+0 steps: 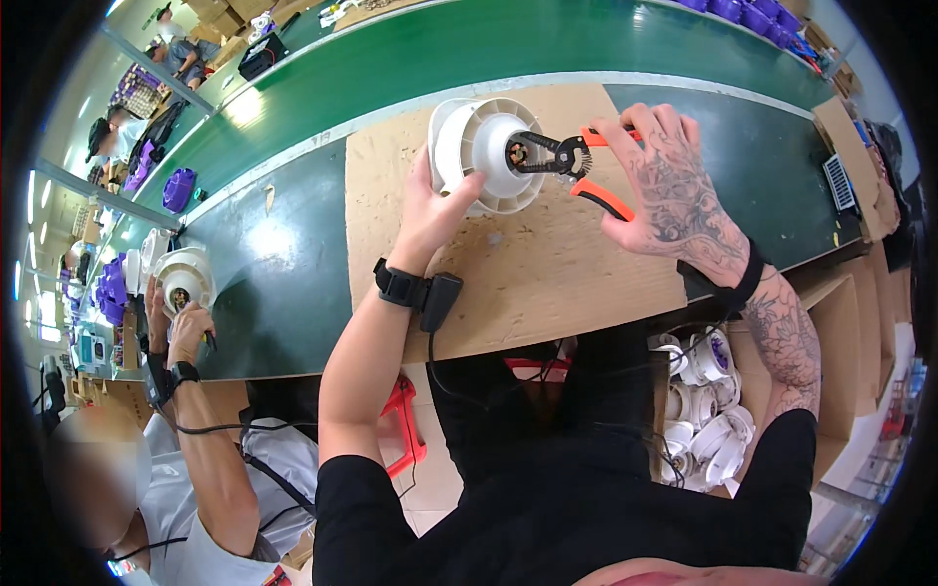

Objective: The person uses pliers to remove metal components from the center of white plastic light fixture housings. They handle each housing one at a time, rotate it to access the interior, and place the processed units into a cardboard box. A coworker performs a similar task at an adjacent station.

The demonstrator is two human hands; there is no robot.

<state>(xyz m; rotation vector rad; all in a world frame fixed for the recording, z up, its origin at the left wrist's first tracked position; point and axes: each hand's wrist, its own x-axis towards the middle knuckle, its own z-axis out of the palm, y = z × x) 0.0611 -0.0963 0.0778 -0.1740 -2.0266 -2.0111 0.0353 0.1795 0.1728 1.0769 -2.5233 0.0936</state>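
My left hand [428,207] grips a white round plastic fan housing [479,151] from its near side, holding it tilted on a sheet of cardboard [518,283]. In my right hand [674,190] is a pair of orange-handled cutting pliers [572,161]. The black jaws of the pliers reach into the small opening at the centre of the housing, where short wires show.
A green work surface [283,283] runs left and far. At my left a co-worker's hands [181,327] hold a similar white housing [184,276]. A cardboard box of several white housings [703,410] stands at my right. Purple parts [179,188] lie farther along the green surface.
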